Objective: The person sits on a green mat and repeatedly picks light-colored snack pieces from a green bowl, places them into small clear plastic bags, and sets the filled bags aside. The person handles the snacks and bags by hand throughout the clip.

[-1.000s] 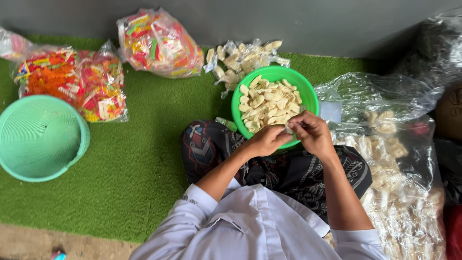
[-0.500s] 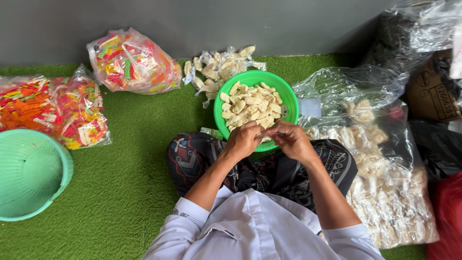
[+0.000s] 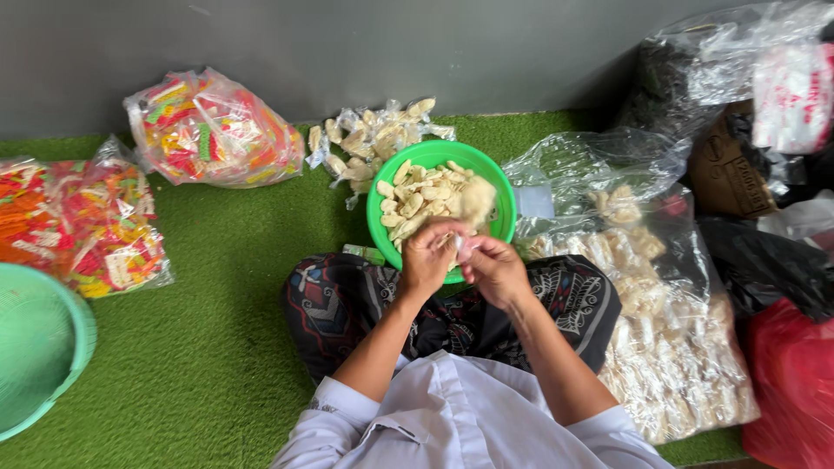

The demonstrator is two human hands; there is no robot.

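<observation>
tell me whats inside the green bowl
The green bowl holds pale, finger-shaped crackers. Both hands, left hand and right hand, cover its near rim.

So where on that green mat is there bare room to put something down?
Bare mat lies between the teal basket, the colourful candy bags and the person's knee. It is crowded on the other side: the green bowl, the clear bag of crackers and dark bags touch.
</observation>
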